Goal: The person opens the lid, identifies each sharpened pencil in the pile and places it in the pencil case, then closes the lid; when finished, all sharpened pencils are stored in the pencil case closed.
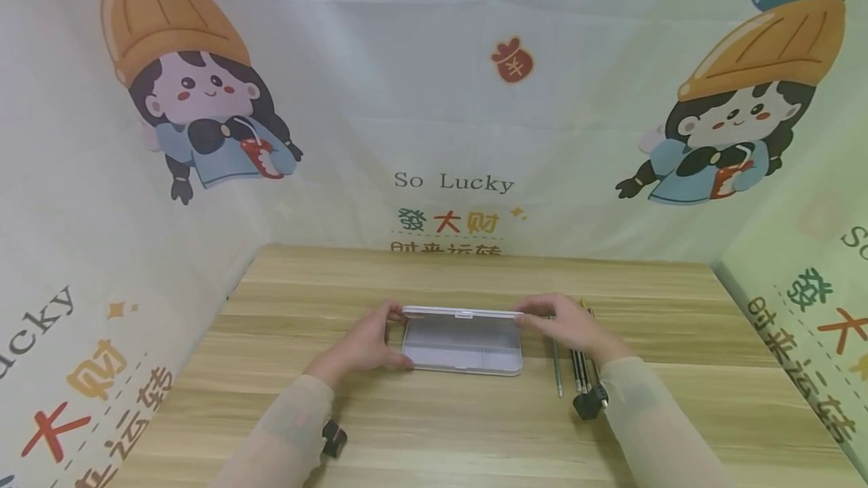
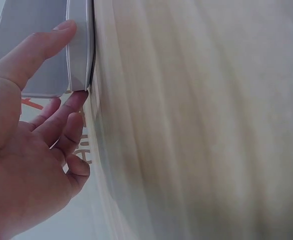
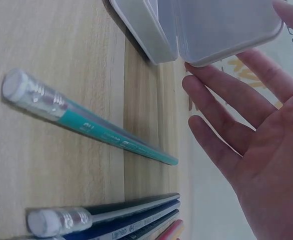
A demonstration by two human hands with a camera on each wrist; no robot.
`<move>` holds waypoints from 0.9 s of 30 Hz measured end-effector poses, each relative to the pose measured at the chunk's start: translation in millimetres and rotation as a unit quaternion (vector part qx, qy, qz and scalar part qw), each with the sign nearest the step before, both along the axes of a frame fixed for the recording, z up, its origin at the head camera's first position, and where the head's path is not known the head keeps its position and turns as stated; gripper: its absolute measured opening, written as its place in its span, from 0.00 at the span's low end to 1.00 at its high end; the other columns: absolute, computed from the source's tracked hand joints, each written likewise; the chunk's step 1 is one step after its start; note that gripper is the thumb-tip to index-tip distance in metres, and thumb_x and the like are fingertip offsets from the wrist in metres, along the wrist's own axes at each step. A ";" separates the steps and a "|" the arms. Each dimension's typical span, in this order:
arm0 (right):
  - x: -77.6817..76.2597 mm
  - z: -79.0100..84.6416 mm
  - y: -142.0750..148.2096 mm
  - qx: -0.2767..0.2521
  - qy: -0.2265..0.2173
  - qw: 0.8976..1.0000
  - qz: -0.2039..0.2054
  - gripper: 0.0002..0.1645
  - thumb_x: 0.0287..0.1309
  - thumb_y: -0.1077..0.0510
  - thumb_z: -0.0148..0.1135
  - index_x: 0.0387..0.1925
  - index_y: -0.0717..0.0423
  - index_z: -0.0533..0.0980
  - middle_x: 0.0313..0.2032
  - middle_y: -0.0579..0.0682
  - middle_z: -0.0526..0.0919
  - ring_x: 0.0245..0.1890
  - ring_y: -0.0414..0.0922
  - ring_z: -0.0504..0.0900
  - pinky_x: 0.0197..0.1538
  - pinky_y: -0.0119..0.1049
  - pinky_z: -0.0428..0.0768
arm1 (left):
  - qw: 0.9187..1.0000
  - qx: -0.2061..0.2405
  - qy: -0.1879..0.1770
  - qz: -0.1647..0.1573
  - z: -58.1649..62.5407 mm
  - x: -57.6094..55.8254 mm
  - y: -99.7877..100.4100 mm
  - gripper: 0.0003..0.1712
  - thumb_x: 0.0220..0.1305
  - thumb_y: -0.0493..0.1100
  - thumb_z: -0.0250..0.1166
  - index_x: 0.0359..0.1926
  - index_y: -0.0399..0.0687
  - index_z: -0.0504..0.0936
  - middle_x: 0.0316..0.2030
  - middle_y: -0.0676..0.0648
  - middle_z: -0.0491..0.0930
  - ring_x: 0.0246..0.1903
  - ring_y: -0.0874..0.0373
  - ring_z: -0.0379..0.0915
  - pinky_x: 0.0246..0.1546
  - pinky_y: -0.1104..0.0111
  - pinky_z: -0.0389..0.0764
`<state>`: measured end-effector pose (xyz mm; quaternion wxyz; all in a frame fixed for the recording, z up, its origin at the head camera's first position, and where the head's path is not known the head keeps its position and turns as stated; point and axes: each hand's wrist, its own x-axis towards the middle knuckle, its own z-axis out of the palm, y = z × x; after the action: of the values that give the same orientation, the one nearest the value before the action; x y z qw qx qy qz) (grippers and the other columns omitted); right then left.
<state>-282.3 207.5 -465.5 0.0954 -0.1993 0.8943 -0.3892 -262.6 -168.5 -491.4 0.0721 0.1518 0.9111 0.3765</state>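
Note:
In the head view a white pencil case (image 1: 502,361) lies on the table with its lid (image 1: 434,312) tilted up. Its inside has a divider, and I see no pencils in it. At the left end my left hand (image 1: 366,341) holds the case, thumb on the front wall (image 2: 79,52) and fingertips around the end. My right hand (image 1: 568,324) grips the right end of the lid (image 3: 231,30) between thumb and fingers; the other fingers spread outward. Right of the case lies a teal pencil (image 3: 119,136) with a white eraser, beside several dark pencils (image 3: 136,216).
The wood-grain table (image 1: 434,428) runs back to a printed cloth (image 1: 447,119) that hangs behind it and on both sides. A black wrist device (image 1: 590,402) sits by the right sleeve, partly over the dark pencils. Another black device (image 1: 334,438) is at the left sleeve.

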 end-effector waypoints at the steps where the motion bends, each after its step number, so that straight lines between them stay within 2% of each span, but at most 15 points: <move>1: -0.7 -0.6 -0.3 -0.003 -0.004 1.000 -0.006 0.23 0.69 0.40 0.63 0.57 0.46 0.83 0.59 0.51 0.86 0.64 0.56 0.80 0.69 0.61 0.74 | 1.000 0.000 -0.001 -0.003 -0.4 -0.1 -0.4 0.51 0.39 0.45 0.87 0.63 0.42 0.70 0.59 0.44 0.79 0.52 0.49 0.72 0.56 0.54 0.77; 4: -3.1 -2.4 -0.1 -0.006 -0.013 1.000 -0.023 0.26 0.69 0.39 0.61 0.58 0.49 0.82 0.60 0.53 0.84 0.64 0.57 0.80 0.68 0.60 0.76 | 1.000 0.003 0.002 -0.010 -0.9 0.1 -0.9 0.47 0.39 0.44 0.86 0.60 0.42 0.72 0.57 0.44 0.79 0.46 0.51 0.71 0.49 0.60 0.77; 6: -4.9 -3.6 0.4 -0.010 -0.017 0.999 -0.031 0.28 0.70 0.38 0.61 0.59 0.51 0.82 0.60 0.54 0.84 0.64 0.57 0.80 0.68 0.59 0.76 | 1.000 0.005 0.002 -0.012 -1.2 0.1 -1.0 0.46 0.39 0.44 0.86 0.60 0.43 0.73 0.56 0.44 0.78 0.46 0.52 0.71 0.48 0.61 0.76; 9: -7.8 -4.9 1.7 -0.014 -0.012 0.999 -0.030 0.29 0.71 0.37 0.58 0.59 0.53 0.81 0.59 0.55 0.85 0.64 0.57 0.80 0.68 0.59 0.76 | 1.000 0.007 0.003 -0.013 -1.7 0.1 -0.7 0.45 0.39 0.43 0.86 0.60 0.44 0.74 0.56 0.44 0.78 0.48 0.51 0.72 0.51 0.59 0.77; 13: -11.5 -6.4 1.6 -0.027 -0.001 0.999 -0.024 0.27 0.73 0.40 0.57 0.57 0.55 0.82 0.55 0.54 0.87 0.60 0.55 0.82 0.66 0.58 0.78 | 1.000 0.016 0.003 -0.017 -1.8 -0.2 0.2 0.46 0.40 0.42 0.86 0.62 0.41 0.75 0.59 0.42 0.79 0.55 0.46 0.75 0.61 0.51 0.79; 16: -13.9 -7.0 -0.4 -0.042 0.009 0.999 -0.032 0.24 0.72 0.42 0.59 0.55 0.54 0.83 0.52 0.52 0.88 0.57 0.51 0.83 0.64 0.54 0.80 | 0.999 0.024 -0.001 -0.024 -1.5 -0.9 0.6 0.47 0.40 0.41 0.86 0.63 0.38 0.75 0.62 0.40 0.79 0.60 0.42 0.76 0.65 0.48 0.78; 22: -15.9 -4.1 -6.5 -0.093 0.050 0.992 -0.069 0.17 0.67 0.46 0.67 0.51 0.49 0.84 0.48 0.49 0.89 0.48 0.45 0.85 0.53 0.41 0.83 | 1.000 0.011 -0.006 -0.027 -0.6 -2.3 0.7 0.48 0.40 0.42 0.86 0.64 0.39 0.76 0.63 0.39 0.79 0.59 0.41 0.77 0.64 0.49 0.78; 27: -16.7 -1.4 -9.4 -0.115 0.095 0.986 -0.081 0.12 0.67 0.53 0.68 0.48 0.53 0.85 0.45 0.52 0.90 0.44 0.44 0.85 0.48 0.35 0.83 | 1.000 -0.011 0.000 -0.023 -0.1 -4.9 0.8 0.48 0.39 0.44 0.86 0.64 0.41 0.77 0.62 0.41 0.80 0.54 0.45 0.78 0.60 0.50 0.80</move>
<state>-299.0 198.1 -466.8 -0.0449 -0.1717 0.8618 -0.4753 -267.5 -167.7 -491.5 0.0820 0.1720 0.9114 0.3649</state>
